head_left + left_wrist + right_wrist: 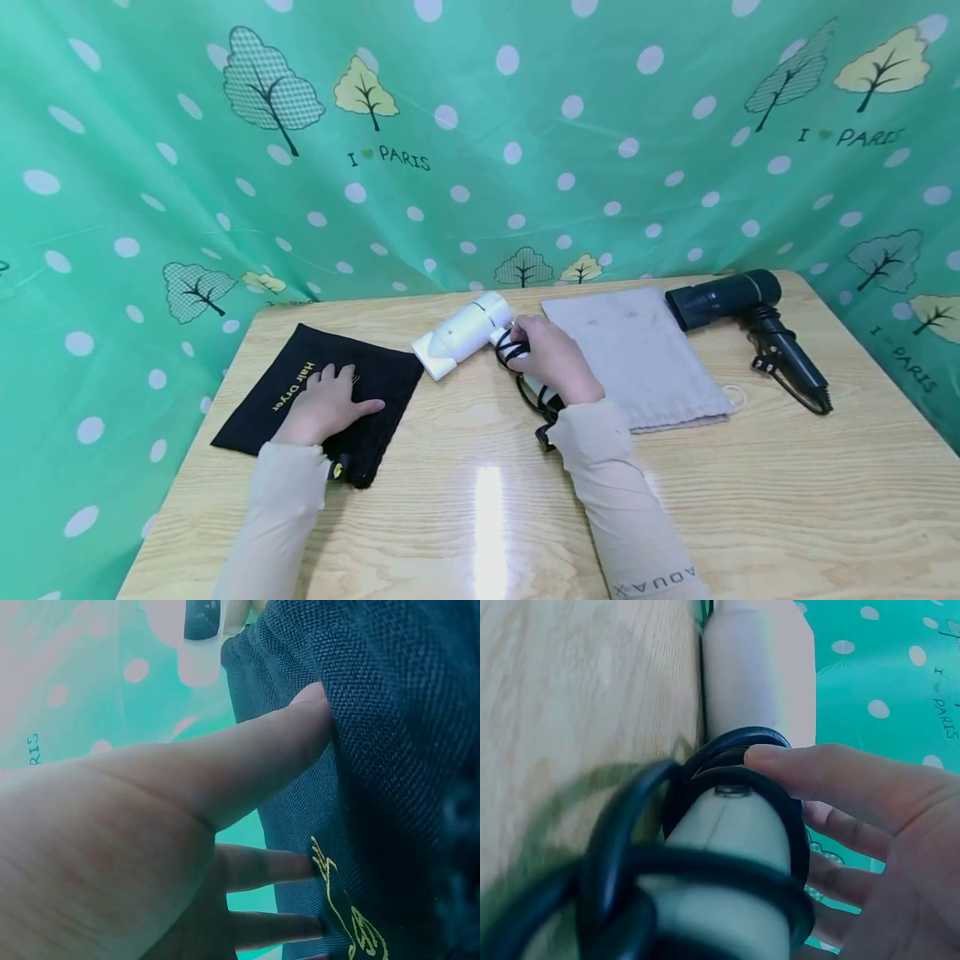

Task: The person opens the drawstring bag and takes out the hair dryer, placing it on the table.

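Note:
A white hair dryer (pixel 467 329) lies at the table's middle, its nozzle pointing left. My right hand (pixel 557 360) grips its handle (pixel 735 832) where the black cord (pixel 609 825) is looped round it, with the thumb over the cord loops in the right wrist view. On the left, my left hand (pixel 324 407) rests on a flat black pouch (pixel 393 375) lettered "Hair Dryer" in gold. Its thumb and fingers are spread, the thumb (pixel 247 761) touching the cloth in the left wrist view.
A grey drawstring pouch (pixel 637 358) lies flat right of the white dryer. Overlapping its far right corner is a dark hair dryer (pixel 727 296) with its cord wound on the handle. Behind the wooden table (pixel 420 517) hangs a green dotted curtain (pixel 480 217).

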`<state>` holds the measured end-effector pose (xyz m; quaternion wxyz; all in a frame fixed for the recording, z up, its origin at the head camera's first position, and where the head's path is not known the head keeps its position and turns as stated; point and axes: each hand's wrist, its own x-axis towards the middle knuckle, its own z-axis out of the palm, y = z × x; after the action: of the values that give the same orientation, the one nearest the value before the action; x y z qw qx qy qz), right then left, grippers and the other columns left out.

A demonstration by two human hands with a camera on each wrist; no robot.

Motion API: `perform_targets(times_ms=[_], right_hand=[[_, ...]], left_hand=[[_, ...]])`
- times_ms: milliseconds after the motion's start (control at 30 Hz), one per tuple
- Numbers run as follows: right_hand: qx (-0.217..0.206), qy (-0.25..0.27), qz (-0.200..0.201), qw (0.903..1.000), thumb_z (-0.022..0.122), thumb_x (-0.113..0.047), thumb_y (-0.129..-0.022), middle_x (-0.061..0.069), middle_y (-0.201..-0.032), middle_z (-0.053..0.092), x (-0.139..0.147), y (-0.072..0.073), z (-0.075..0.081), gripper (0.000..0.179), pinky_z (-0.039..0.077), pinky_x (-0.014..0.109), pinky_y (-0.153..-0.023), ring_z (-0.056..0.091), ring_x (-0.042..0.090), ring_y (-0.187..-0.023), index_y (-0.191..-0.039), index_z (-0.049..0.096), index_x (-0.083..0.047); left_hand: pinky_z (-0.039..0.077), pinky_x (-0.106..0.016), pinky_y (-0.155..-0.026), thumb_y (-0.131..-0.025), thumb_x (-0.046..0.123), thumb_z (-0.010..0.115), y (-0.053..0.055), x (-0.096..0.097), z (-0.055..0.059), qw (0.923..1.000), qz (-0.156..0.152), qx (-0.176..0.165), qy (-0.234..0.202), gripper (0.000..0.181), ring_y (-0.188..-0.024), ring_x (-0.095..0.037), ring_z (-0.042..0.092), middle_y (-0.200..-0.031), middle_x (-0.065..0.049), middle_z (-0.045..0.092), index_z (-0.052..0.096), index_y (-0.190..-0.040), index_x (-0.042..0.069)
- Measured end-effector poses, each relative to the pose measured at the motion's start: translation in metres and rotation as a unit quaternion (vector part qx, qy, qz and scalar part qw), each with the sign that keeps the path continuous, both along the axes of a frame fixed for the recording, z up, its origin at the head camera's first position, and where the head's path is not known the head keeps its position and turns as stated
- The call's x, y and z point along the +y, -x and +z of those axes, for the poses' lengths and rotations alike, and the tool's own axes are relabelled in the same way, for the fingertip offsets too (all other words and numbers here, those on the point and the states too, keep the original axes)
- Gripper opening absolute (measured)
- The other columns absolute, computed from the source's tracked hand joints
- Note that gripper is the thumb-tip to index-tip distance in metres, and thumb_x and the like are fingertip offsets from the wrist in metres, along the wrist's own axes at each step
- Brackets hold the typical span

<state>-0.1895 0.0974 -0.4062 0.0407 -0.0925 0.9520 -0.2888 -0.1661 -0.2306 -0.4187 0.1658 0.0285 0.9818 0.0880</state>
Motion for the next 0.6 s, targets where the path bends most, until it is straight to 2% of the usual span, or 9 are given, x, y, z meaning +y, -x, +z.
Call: perform_targets(times_ms=[233,500,600], right_hand=[[0.009,-0.003,-0.027,0.9996,0.08,-0.019,-0.083,0.006,-0.097,0.063,-0.004,0.001,-0.001,0.026,0.048,0.036,-0.071,0.055,0.022,-0.081,-0.098,0.061,-0.009],[0.012,-0.019,-0.061,0.9979,0.08,-0.021,-0.082,0.008,-0.099,0.061,-0.006,-0.002,0.001,0.03,0.05,0.037,-0.069,0.057,0.023,-0.083,-0.099,0.06,-0.007],[0.008,-0.028,-0.059,0.9979,0.079,-0.026,-0.084,0.009,-0.101,0.057,-0.006,-0.003,0.001,0.034,0.051,0.038,-0.07,0.055,0.024,-0.086,-0.102,0.058,-0.006]], left_hand=[[0.027,-0.071,-0.109,-0.09,0.053,0.066,-0.001,-0.009,-0.004,0.9995,-0.025,0.002,-0.022,0.094,-0.138,-0.063,0.016,-0.152,-0.042,0.019,0.029,-0.149,-0.011],[0.026,-0.07,-0.111,-0.088,0.049,0.071,0.003,-0.012,-0.003,0.9941,-0.074,0.016,-0.077,0.088,-0.143,-0.055,0.017,-0.156,-0.036,0.02,0.036,-0.149,-0.004],[0.029,-0.067,-0.11,-0.089,0.048,0.07,0.001,-0.011,-0.004,0.9919,-0.072,0.036,-0.098,0.084,-0.143,-0.051,0.022,-0.156,-0.032,0.024,0.038,-0.149,-0.002]])
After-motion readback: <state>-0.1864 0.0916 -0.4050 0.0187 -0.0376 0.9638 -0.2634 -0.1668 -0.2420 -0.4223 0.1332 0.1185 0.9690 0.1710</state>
